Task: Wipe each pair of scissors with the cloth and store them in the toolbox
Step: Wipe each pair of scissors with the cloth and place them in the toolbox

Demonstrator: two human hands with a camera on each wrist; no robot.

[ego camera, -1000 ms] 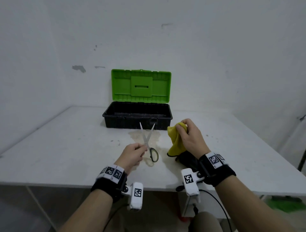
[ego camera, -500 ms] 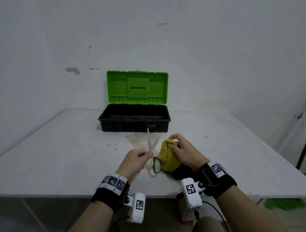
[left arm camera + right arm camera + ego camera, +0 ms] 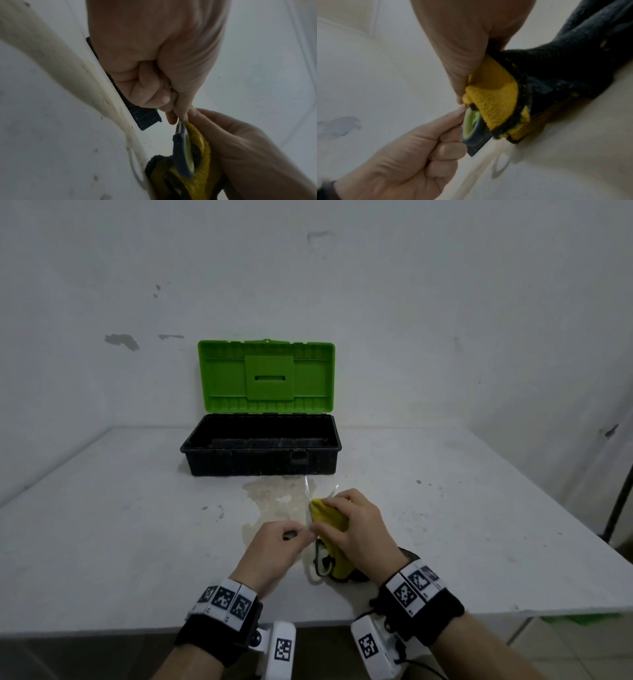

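One pair of scissors (image 3: 319, 559) with grey-and-green handles is held above the white table (image 3: 120, 535), blades apart and pointing toward the toolbox. My left hand (image 3: 274, 549) pinches them at the pivot; the same pinch shows in the left wrist view, left hand (image 3: 171, 102), scissors (image 3: 180, 152). My right hand (image 3: 356, 529) grips a yellow-and-black cloth (image 3: 330, 518) folded around the right blade. In the right wrist view the cloth (image 3: 494, 102) covers the blade above the scissors' handle loop (image 3: 471, 125). The toolbox (image 3: 260, 453), black with its green lid up, stands open behind.
A yellowish stain (image 3: 274, 498) marks the table between the toolbox and my hands. A bare white wall rises behind the table. The table's front edge (image 3: 137, 628) runs just under my wrists. Something green (image 3: 579, 618) lies on the floor at the right.
My right hand brought the cloth left from beside the scissors and closed it around a blade. Both hands and the scissors sank nearer the table's front edge.
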